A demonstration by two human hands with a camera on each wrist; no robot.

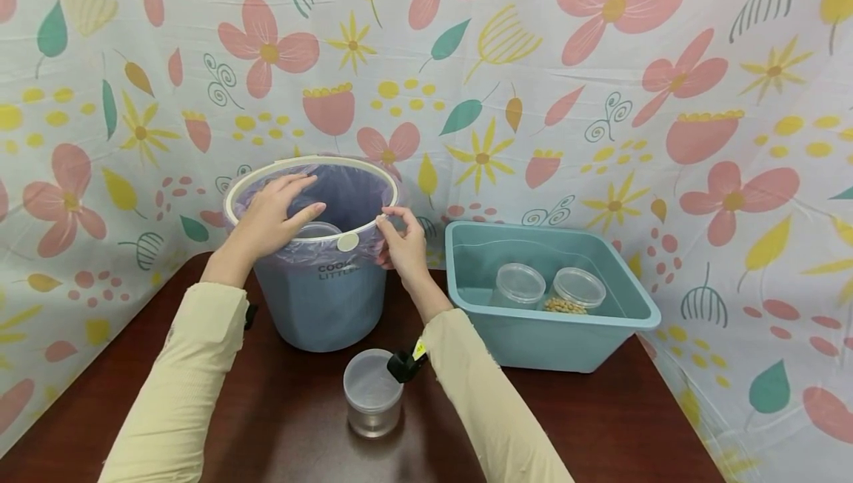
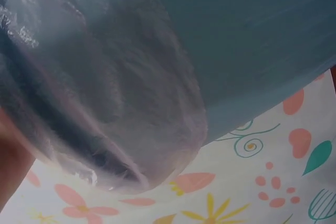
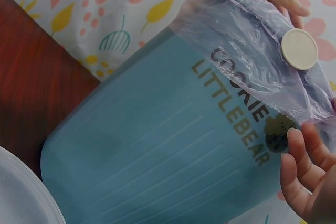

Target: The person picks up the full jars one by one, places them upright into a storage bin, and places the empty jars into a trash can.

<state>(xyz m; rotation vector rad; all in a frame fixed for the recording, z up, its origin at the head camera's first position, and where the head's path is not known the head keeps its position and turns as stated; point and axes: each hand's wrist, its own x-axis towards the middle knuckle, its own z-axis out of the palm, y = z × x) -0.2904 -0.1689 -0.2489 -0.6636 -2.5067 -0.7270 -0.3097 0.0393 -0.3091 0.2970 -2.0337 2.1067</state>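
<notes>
A blue trash can (image 1: 320, 305) with a cream rim ring (image 1: 393, 198) stands on the table, lined with a thin purple trash bag (image 3: 247, 40) folded over its top. In the head view my left hand (image 1: 269, 212) lies over the rim's near left, fingers stretched across the opening and thumb spread apart. At the rim's right side my right hand (image 1: 403, 242) pinches the bag's edge between thumb and forefinger. A clear round lid or container (image 1: 316, 230) shows partly inside the can. The left wrist view has mostly bag and can wall.
A lidded clear jar (image 1: 373, 394) stands on the brown table (image 1: 280, 424) in front of the can. To the right, a teal tub (image 1: 546, 338) holds a lidded jar (image 1: 520, 284) and another jar (image 1: 576, 290) with tan bits. A flowered cloth (image 1: 506, 98) hangs behind.
</notes>
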